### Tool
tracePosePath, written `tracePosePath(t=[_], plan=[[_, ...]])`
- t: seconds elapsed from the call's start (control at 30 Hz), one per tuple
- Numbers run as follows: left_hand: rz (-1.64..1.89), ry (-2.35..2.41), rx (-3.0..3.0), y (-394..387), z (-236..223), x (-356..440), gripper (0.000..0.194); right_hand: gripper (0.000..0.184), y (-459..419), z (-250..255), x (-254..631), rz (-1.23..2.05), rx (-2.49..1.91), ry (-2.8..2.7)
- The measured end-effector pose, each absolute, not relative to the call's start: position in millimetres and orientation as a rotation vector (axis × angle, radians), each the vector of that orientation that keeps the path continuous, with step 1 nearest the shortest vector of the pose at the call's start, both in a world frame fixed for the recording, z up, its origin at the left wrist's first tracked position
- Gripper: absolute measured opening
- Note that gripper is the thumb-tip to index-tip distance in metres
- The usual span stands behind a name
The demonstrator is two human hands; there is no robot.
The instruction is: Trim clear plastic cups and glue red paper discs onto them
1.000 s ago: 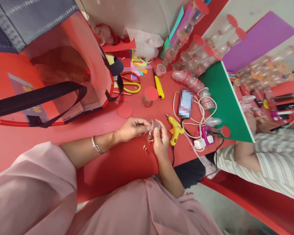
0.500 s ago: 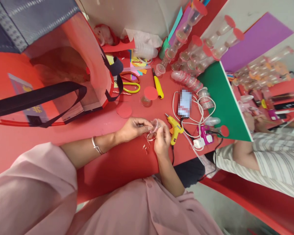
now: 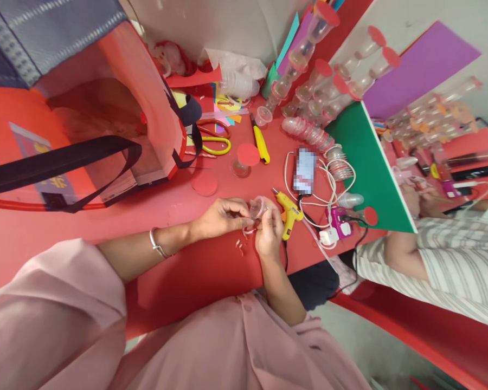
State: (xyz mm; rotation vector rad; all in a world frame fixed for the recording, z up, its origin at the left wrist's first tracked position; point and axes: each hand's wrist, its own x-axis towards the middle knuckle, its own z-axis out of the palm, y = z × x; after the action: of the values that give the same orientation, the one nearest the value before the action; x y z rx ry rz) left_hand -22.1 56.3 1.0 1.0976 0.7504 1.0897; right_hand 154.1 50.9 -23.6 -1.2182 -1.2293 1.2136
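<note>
A small clear plastic cup point(image 3: 258, 206) is held a little above the red tabletop, between my two hands. My right hand point(image 3: 269, 234) is closed on its right side, with thumb and fingers near the rim. The fingers of my left hand point(image 3: 223, 218) are bent together against the cup's left side; their tips are partly hidden. Thin pale strips point(image 3: 239, 247) lie on the table just below. Close to my right hand rests a yellow glue gun point(image 3: 289, 214). Beyond my left hand lies a red disc point(image 3: 205, 183), near a clear cup point(image 3: 239, 168) with a red disc on it.
An open red bag point(image 3: 154, 108) stands at left. Scissors point(image 3: 217, 145), a yellow cutter point(image 3: 262, 145) and a phone point(image 3: 305, 170) with looped white cable lie farther back. Stacked cups point(image 3: 307, 131) lie beside a green board point(image 3: 374, 173). A co-worker's striped sleeve point(image 3: 451, 265) shows at right.
The cup has turned in my hands, so its round opening shows more now. My left fingers have shifted slightly along its side. The view has drifted a little.
</note>
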Motion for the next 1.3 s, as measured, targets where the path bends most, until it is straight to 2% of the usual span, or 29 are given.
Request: tracePosePath(t=[0.17, 0.43, 0.73, 1.3], plan=[[1.091, 0.781, 0.940, 56, -3, -16, 0.039, 0.041, 50, -19, 155, 1.135, -1.257, -1.314], [1.098, 0.808, 0.985, 57, 6, -21, 0.037, 0.041, 49, -12, 153, 1.093, -1.345, -1.373], [1.133, 0.939, 0.944, 56, -4, -18, 0.040, 0.041, 47, -11, 153, 0.968, -1.424, -1.531], [1.130, 0.790, 1.026, 56, 7, -19, 0.040, 0.037, 47, -5, 148, 1.076, -1.419, -1.398]])
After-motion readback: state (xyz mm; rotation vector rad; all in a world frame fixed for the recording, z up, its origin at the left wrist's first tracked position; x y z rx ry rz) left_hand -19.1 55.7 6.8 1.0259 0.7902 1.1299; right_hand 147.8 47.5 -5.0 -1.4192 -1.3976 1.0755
